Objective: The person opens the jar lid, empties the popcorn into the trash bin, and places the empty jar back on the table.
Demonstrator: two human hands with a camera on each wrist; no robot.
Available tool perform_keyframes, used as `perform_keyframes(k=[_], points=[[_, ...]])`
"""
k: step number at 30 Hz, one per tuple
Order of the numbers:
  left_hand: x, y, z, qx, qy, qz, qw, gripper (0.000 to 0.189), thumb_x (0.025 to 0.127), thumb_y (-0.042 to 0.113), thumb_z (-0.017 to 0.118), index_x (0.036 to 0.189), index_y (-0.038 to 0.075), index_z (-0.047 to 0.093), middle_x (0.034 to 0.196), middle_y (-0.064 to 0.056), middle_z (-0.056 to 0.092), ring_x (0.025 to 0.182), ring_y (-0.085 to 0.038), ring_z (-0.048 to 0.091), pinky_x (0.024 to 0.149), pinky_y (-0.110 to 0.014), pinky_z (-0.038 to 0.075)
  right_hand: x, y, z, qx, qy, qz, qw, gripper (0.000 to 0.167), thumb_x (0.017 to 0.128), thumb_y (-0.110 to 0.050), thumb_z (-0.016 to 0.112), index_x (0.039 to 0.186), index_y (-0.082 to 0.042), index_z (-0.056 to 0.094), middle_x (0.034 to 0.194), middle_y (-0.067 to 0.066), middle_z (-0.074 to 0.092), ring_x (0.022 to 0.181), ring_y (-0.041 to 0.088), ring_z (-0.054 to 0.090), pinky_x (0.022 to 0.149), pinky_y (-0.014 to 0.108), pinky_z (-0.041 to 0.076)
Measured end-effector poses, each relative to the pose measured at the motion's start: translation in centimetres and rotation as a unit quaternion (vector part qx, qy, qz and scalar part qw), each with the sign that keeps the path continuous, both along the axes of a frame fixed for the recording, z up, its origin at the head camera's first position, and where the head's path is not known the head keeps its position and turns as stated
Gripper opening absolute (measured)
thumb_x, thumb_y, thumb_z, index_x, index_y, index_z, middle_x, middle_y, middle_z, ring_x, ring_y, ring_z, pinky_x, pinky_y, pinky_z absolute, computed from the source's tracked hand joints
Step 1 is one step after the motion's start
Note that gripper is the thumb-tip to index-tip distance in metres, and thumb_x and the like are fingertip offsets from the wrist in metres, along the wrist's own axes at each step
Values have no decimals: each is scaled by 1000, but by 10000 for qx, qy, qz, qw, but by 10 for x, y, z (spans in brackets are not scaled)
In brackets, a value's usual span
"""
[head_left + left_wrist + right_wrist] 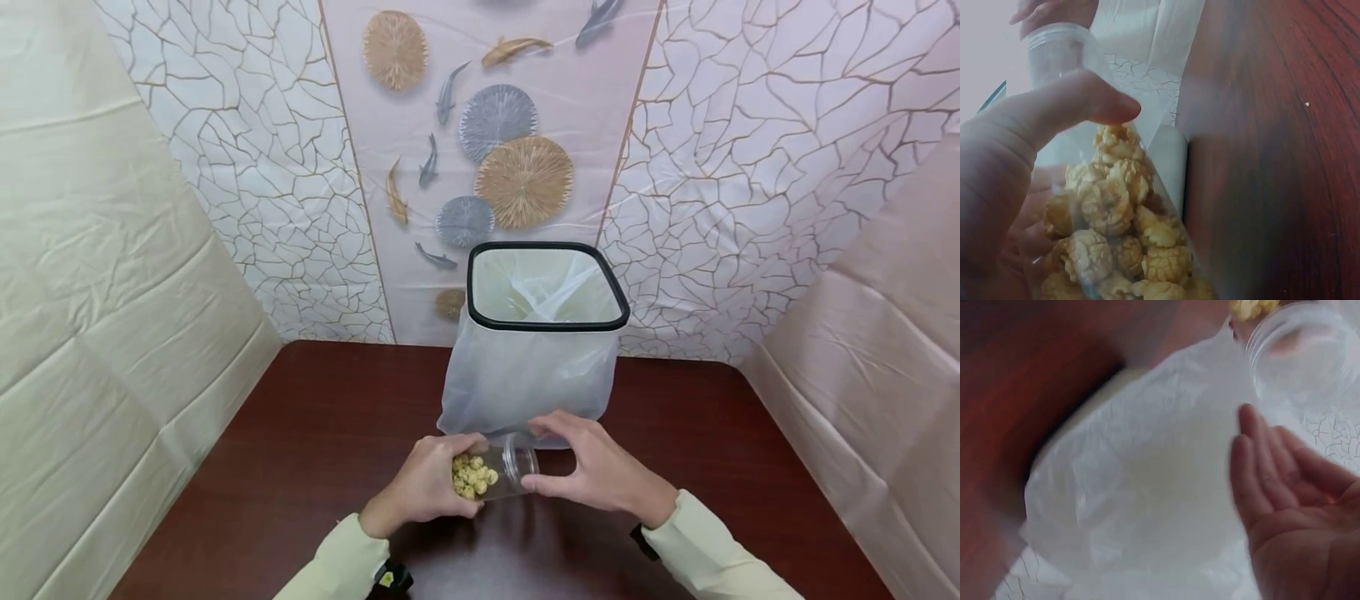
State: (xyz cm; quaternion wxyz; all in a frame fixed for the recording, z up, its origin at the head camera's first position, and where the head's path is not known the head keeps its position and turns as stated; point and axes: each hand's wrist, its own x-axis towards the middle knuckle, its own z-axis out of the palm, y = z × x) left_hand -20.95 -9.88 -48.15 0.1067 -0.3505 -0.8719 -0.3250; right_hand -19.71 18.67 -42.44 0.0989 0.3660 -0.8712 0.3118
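A clear plastic jar point(498, 479) lies nearly sideways over the table, part-filled with caramel popcorn point(472, 477). My left hand point(426, 485) grips its body near the base, the thumb across the near wall in the left wrist view. The jar's clear, ridged end points right, toward my right hand point(600, 467). That hand spreads thumb and fingers around this end, the thumb tip right at its rim. In the right wrist view the fingers point(1257, 469) look relaxed, with nothing between them.
Just beyond the hands stands a bin point(547, 292) with a black square rim and a white plastic liner bag point(525, 375) hanging over its outside. Patterned cloth walls enclose the dark red wooden table point(330, 408) at the back and sides. A tiny crumb point(1307, 104) lies on the wood.
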Motion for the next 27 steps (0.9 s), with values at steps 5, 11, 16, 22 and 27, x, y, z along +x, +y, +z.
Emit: perform_keyframes(k=[5,11,16,22,27], points=[[2,0,2,-96,258,247,9993,72,56,29,97,123,20,71,107,9,78,86,-1,66,78,-26,55,1,-6,-5,-258,-643,-269,9972,50,90,-42,82,121,-4,71,103,-1,74,91,14,72,84,33,61],[4,0,4,-162,277,349,9989,74,57,28,97,125,19,70,112,8,78,89,-2,67,79,-29,56,1,-12,-6,-196,-894,-371,9951,48,90,-45,81,116,-6,72,97,-2,72,86,15,71,80,32,61],[4,0,5,-210,248,312,9990,75,57,29,97,127,18,71,116,6,78,94,-4,69,83,-31,58,1,-12,-7,-116,-750,-279,9967,51,88,-47,83,117,-7,71,99,-4,73,87,13,71,81,31,61],[5,-3,4,-204,251,246,9992,74,58,28,97,126,16,72,117,4,78,100,-6,71,87,-33,60,1,-10,-4,89,-212,31,9997,64,78,-40,92,129,-10,67,116,-6,71,103,10,70,92,34,61],[5,-4,5,-170,241,221,9993,74,59,28,97,127,16,71,117,3,78,100,-6,72,87,-34,61,0,-6,-1,403,611,307,9968,86,69,-33,99,142,-8,61,136,-3,66,122,12,66,102,38,59]])
